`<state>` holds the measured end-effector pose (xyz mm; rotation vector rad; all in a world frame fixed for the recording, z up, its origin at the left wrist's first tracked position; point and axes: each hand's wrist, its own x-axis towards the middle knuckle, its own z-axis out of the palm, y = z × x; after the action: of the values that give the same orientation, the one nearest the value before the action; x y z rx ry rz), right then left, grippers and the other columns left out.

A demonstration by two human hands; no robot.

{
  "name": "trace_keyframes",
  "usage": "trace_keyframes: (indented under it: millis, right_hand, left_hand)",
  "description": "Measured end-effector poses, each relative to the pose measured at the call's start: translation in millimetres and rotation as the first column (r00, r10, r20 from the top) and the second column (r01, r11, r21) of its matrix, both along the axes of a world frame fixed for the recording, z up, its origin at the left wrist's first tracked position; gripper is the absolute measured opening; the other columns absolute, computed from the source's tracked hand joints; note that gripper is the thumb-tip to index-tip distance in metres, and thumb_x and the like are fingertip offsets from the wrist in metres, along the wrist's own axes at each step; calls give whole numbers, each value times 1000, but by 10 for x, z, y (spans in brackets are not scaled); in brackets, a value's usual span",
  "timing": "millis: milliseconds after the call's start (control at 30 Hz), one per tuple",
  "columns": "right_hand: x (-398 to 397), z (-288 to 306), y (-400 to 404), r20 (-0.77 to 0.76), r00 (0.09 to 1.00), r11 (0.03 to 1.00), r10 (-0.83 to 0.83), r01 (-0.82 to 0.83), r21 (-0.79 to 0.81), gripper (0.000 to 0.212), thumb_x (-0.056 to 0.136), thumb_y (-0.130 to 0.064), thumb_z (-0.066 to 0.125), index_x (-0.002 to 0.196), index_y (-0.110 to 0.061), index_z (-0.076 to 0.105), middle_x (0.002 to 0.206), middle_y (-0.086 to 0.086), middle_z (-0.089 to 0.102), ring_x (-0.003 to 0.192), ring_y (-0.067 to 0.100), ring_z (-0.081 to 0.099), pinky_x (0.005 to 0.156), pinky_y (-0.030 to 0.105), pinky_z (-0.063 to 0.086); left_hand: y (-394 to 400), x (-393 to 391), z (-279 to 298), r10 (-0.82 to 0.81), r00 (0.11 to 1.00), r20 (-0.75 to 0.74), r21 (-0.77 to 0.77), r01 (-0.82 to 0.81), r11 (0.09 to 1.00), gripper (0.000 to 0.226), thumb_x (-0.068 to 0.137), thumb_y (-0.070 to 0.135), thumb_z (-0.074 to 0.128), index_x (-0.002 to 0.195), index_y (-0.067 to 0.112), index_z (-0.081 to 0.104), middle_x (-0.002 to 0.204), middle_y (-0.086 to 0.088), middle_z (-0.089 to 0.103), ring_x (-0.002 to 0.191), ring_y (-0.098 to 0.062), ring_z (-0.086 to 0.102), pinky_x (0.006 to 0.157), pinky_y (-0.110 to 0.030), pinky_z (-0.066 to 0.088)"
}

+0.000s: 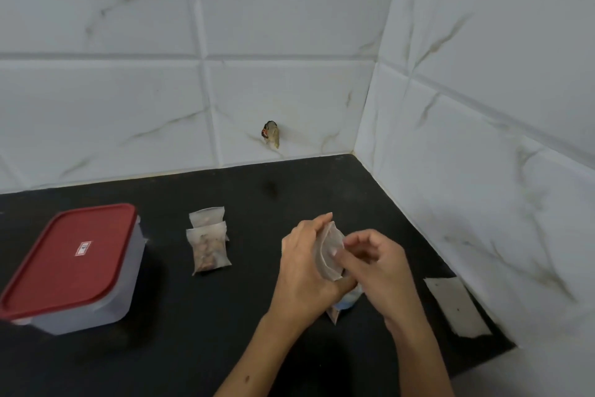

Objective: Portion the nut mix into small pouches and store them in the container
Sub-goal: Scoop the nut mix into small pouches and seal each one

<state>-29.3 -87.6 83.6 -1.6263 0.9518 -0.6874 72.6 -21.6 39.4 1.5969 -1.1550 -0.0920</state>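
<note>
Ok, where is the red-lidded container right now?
In the head view the red-lidded container sits on the black counter at far left, lid on, left of the two filled pouches.

place: home kitchen | evidence: black countertop (pixel 225 316); marble-look tiled walls (pixel 289 26); lidded food container (pixel 74 268)

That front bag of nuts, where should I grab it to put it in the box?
Pinch the front filled pouch by its flat top edge, coming from above. The nuts bulge in its lower part, so the empty top strip gives the easiest grip. It lies on the black counter, partly overlapping the second pouch behind it, so lift gently. The container still has its red lid on.
</note>
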Motion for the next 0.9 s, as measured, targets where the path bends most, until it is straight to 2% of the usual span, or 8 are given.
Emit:
trace_keyframes:
  millis: [133,333,433,533,667,733,833,900]
  right_hand:
    - [33,-47,65,-134,990,967,-54,19,-252,15,79,-9,72,80,-19,61,75,-7,66,72,2,64,62,16,50]
    - [12,-133,76,-243,960,873,-138,2,-488,12,86,-7,63,88,-18,66,94,-5,64,85,4,58,74,14,47]
    - [27,-154,44,-307,949,885,-79,-75,-459,19,86,-11,64,104,-14,67,105,-4,63,91,4,57,79,15,48]
    - [32,-111,85,-228,971,917,77,-159,-366,28,80,-13,72,104,-27,68,97,-20,60,86,-3,61,71,8,48]
    - [-16,-47,67,-76,978,961,195,-206,-184,28,78,-11,73,93,-35,71,97,-18,68,90,-2,64,74,16,54]
    - [-46,-63,5,5,997,982,79,-77,-171,20,80,-16,73,92,-32,72,96,-13,70,89,3,65,74,20,53]
    - [-92,-246,-184,-264,931,939,-252,170,-298,29,86,-34,65,114,-25,61,108,-7,64,94,7,60,72,18,42]
    - [-110,-435,-301,-537,797,957,-275,172,-234,47,88,-44,58,128,-19,51,122,4,58,108,18,56,79,26,41]
  left_hand:
    - [54,50,-71,15,984,177,44,-23,999,74,63,36,73,130,23,44,109,12,53,100,1,48,92,-17,40]
    - [129,187,-154,-48,980,196,81,32,996,61,63,34,67,120,19,54,104,8,52,90,-8,53,74,-23,49]
    - [111,152,-140,-68,968,243,99,45,994,71,60,34,71,126,24,45,113,13,51,100,0,49,87,-17,37]
    - [98,69,-152,-76,972,224,83,59,995,77,64,39,69,133,18,41,117,15,50,105,5,46,95,-11,32]
    - [77,40,-215,82,996,46,62,-85,994,65,75,27,75,132,15,47,123,4,59,110,-4,53,96,-25,45]
    - [74,60,-254,127,991,-41,66,-124,990,54,78,25,76,126,21,52,116,13,58,106,-1,56,93,-23,48]
    - [86,92,-303,155,981,-120,57,-149,987,51,76,18,78,114,33,48,107,17,58,103,5,57,85,-10,46]
    - [108,116,-312,186,959,-214,103,-167,981,50,75,18,78,110,34,47,103,18,59,100,10,55,80,-5,44]
